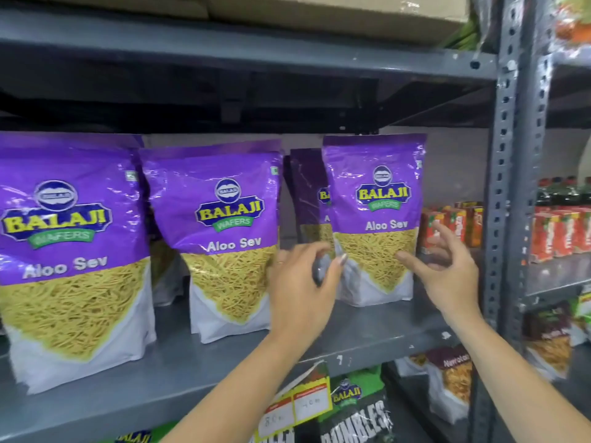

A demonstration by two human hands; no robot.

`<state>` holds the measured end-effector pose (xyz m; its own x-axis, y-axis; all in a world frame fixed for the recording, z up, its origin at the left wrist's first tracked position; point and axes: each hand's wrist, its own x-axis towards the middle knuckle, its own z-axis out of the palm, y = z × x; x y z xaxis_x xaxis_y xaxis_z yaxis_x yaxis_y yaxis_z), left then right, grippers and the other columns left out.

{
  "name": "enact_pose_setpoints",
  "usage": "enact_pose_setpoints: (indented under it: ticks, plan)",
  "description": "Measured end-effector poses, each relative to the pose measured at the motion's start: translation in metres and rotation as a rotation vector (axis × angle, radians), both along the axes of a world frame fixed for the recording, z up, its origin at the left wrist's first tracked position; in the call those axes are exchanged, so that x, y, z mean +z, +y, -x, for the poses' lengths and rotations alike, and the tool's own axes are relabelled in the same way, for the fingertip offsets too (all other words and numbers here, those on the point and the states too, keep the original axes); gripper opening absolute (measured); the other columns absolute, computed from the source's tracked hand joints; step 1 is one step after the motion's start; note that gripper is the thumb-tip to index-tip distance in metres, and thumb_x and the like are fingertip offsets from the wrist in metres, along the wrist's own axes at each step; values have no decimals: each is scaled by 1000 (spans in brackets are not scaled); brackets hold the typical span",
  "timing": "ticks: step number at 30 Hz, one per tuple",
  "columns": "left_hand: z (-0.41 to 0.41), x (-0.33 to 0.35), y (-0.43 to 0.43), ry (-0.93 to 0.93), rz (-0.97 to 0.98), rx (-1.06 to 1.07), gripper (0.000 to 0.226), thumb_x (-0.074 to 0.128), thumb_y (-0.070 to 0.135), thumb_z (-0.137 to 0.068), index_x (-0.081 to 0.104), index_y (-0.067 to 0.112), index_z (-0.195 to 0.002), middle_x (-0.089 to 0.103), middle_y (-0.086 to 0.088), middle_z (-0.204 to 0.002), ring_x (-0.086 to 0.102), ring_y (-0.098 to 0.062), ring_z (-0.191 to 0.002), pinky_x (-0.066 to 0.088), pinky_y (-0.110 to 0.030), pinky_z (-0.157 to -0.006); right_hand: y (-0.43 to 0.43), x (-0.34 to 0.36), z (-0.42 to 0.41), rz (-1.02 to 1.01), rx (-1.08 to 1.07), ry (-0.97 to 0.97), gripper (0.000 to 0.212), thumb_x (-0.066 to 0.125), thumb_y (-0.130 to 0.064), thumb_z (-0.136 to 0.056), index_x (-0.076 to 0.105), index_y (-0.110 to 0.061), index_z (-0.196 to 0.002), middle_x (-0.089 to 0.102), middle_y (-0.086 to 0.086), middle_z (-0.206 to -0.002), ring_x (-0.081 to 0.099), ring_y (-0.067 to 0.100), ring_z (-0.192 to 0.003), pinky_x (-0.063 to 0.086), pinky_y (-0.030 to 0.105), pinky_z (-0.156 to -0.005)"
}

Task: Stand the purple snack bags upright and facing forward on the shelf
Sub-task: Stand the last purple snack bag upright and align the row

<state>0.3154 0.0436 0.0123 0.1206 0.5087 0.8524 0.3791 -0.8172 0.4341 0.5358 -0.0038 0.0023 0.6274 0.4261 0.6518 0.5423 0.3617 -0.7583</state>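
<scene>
Cardboard box (319, 17) above; red cartons (454, 225) right

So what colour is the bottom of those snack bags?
White, below the purple bags' yellow panel; head view.

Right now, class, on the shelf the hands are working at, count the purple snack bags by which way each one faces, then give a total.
Facing forward: 3, the left bag, the middle bag and the right bag
Half hidden behind the right bag, turned partly sideways: 1, the back bag
Total: 4 that can be clearly told apart
</scene>
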Motion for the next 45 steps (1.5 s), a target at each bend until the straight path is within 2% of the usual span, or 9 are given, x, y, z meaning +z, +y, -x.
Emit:
enact_pose_setpoints:
  ticks: [4,12,16,21,28,31,34,38,45]
  plan:
    - [82,-7,-1,-300,-212,358,26,67,28,-81,60,9,-97,61,-10,-105,51,-26,-104,31,-33,-95,0,12,84,-134,153,-158,40,83,-26,-67,64,-26,-102,64,-2,-84,60,9,-70,47,17,-65]
    - [108,-29,37,-403,405,-77,90,61,53,-72,23,16,-143,41,-5,-145,41,-15,-133,30,-38,-115,64,-6,171,378,749,-268,113,80,-52,-60,15,-31,-150,46,-16,-144,44,8,-132,39,34,-108]
    - [105,-37,55,-339,468,-81,97,56,81,-64,35,21,-137,50,-6,-141,46,-24,-133,34,-49,-114,64,-9,169,332,768,-273,96,77,-36,-74,17,-34,-148,48,-19,-140,46,-11,-121,34,5,-94]
    - [92,-46,75,-256,505,-45,95,52,85,-65,39,23,-137,55,-10,-136,51,-29,-128,39,-55,-109,61,-12,159,286,751,-226,76,74,-26,-78,21,-58,-123,45,-36,-124,39,-37,-100,33,-5,-78]
    - [71,-21,48,-146,534,-107,59,57,42,-91,32,19,-140,46,-2,-136,42,-12,-119,31,-28,-104,66,-20,147,251,738,-108,96,70,-11,-82,8,-37,-150,35,-17,-149,35,3,-135,30,26,-107]
    - [77,-26,45,-77,499,-93,76,53,65,-78,30,27,-139,46,2,-143,45,-16,-131,34,-39,-113,69,-22,145,234,745,-91,93,71,-7,-81,13,-38,-147,42,-19,-141,42,-3,-125,35,19,-100]
    - [92,-28,26,-93,481,-65,81,51,61,-86,16,30,-151,29,13,-157,29,-9,-144,25,-36,-119,75,-28,140,223,702,-79,102,80,-21,-72,14,-35,-149,43,-13,-145,41,4,-132,35,32,-108]
    - [151,-26,-16,-328,82,120,44,57,36,-91,52,26,-133,55,17,-136,47,4,-128,34,-14,-107,74,-26,144,198,610,9,122,79,-59,-51,9,-37,-149,37,-8,-150,36,14,-138,30,46,-114]
    - [311,-43,-2,-494,282,367,110,73,61,-48,34,20,-143,42,-2,-145,43,-21,-134,33,-38,-112,46,-8,181,-202,142,-2,47,74,-25,-78,55,-25,-120,63,16,-115,61,-5,-90,47,11,-79]
